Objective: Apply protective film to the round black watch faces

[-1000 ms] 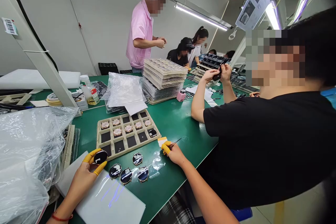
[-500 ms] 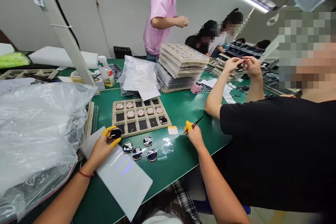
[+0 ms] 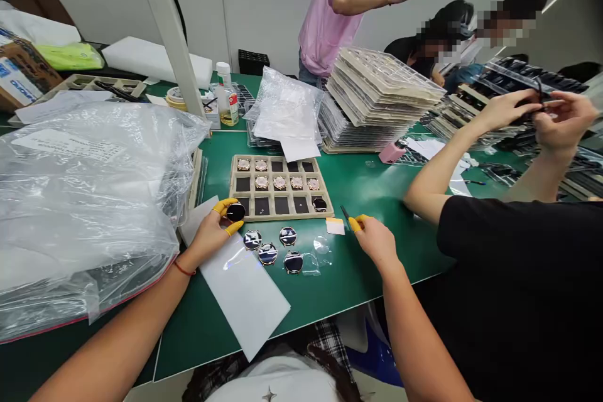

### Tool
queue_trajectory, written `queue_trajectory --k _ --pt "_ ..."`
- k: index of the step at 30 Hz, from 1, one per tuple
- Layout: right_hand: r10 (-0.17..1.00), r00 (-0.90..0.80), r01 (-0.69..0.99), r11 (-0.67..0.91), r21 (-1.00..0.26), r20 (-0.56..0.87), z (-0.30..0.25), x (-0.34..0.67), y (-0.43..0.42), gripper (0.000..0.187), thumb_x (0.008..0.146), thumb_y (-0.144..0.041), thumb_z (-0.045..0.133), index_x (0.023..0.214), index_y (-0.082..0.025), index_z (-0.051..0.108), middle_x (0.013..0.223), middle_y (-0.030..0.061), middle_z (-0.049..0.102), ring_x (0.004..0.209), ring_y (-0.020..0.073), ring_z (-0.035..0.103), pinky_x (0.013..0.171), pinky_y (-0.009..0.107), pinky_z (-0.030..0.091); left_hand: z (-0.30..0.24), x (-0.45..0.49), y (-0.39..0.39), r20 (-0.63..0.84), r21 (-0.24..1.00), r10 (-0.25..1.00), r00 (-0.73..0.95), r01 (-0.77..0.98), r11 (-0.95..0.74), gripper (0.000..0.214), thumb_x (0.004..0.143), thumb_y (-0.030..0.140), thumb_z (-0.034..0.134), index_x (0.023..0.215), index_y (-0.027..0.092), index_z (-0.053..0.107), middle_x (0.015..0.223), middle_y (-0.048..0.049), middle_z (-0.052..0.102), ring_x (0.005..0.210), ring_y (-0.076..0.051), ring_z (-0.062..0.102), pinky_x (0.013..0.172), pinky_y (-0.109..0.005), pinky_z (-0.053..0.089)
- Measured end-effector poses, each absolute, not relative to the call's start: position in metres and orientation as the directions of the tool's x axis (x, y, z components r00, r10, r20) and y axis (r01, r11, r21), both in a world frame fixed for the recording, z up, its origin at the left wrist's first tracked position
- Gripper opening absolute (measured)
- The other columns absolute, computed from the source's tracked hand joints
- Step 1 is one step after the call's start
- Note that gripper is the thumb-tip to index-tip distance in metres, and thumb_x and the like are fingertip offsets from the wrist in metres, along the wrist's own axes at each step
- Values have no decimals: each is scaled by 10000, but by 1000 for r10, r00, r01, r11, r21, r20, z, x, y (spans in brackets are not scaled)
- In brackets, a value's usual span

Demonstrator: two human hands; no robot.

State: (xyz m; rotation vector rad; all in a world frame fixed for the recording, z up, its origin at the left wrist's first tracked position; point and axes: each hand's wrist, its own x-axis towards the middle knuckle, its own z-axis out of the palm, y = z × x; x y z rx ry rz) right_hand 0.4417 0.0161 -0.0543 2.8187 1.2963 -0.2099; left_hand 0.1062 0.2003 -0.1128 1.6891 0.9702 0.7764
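Note:
My left hand [image 3: 214, 232], with yellow finger cots, is closed on a dark round watch head [image 3: 235, 212] by its edge, at the near left corner of a beige compartment tray [image 3: 282, 216]. Several black-faced watch heads [image 3: 267, 254] lie on the green table in front of the tray. In the tray, several rose-gold watch parts [image 3: 279, 183] and one dark-faced watch head [image 3: 319, 203] sit in compartments. My right hand [image 3: 374, 240], also with yellow cots, is closed around black tweezers [image 3: 345, 212], beside a small white-and-orange card [image 3: 335, 226].
A white sheet [image 3: 249, 301] lies under my left wrist. Clear film pieces [image 3: 322, 245] rest right of the watch heads. A large plastic bag [image 3: 89, 201] covers the left side. Tray stacks [image 3: 377, 100] stand behind. At right sits a co-worker in a black sleeve [image 3: 475, 220], arms raised.
The view has swung, so the table things sit farther right in the picture. In my right hand the tweezers have turned and now point up-left. My left hand keeps the watch head.

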Motion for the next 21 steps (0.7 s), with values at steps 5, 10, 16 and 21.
queue_trajectory --k 5,10,16,21 --pt "872 487 848 -461 -262 39 -43 429 36 299 880 -298 411 994 -199 670 963 75 665 821 205 603 606 263 383 -118 105 201 45 962 882 469 216 -164 540 704 301 674 1200 204 485 1130 -72 604 944 -227 609 860 -391 487" --pt "928 324 895 -237 -377 185 -40 407 74 286 877 -317 426 930 -191 678 937 73 672 834 216 603 663 292 440 -117 108 199 69 980 880 471 134 -149 513 692 245 680 1169 176 502 1065 -78 610 853 -191 603 776 -336 495" --pt "868 -216 828 405 -388 447 -55 332 76 240 908 -323 448 945 -213 658 909 57 699 823 192 654 708 289 519 -92 96 171 169 957 912 374 159 -243 500 679 191 696 1155 199 541 996 -35 625 788 -149 572 774 -297 488" --pt "566 -554 639 759 -124 611 -75 301 53 199 861 -270 536 1024 -218 638 906 57 713 806 203 677 718 296 554 -97 71 129 133 958 941 310 202 -202 488 700 150 660 1169 175 530 1084 -67 601 818 -145 573 744 -271 479"
